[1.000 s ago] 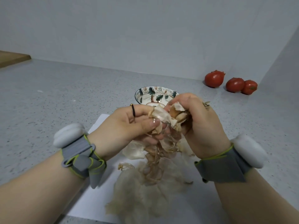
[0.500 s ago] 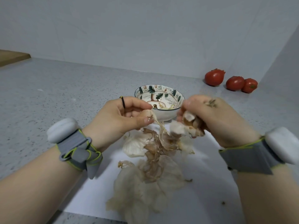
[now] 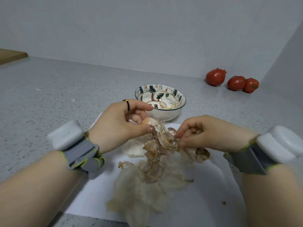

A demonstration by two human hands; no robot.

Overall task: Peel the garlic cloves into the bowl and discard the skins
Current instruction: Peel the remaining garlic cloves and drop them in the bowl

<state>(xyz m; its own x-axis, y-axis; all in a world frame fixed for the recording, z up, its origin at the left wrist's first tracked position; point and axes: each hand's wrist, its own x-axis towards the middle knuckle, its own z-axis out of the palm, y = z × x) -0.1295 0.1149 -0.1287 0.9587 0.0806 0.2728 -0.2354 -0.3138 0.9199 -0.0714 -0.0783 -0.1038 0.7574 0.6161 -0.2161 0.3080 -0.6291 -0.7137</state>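
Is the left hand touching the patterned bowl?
Cannot tell. In the head view the left hand, pinching a garlic clove, overlaps the bowl near its rim, so any gap between them is hidden.

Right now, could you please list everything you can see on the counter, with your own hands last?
bowl: one, white with a leaf pattern inside, behind the hands; a few pale pieces lie in it
tomatoes: three, red, far right corner by the wall
white sheet: one, flat on the grey counter
skins: a loose pale brown heap on the sheet
garlic clove: one, pinkish, pinched in the left hand
garlic bulb remnant: one, brownish, under the right hand
wooden board: one, brown, far left edge
left hand: ring, grey wrist strap
right hand: grey wrist strap, pulling skin
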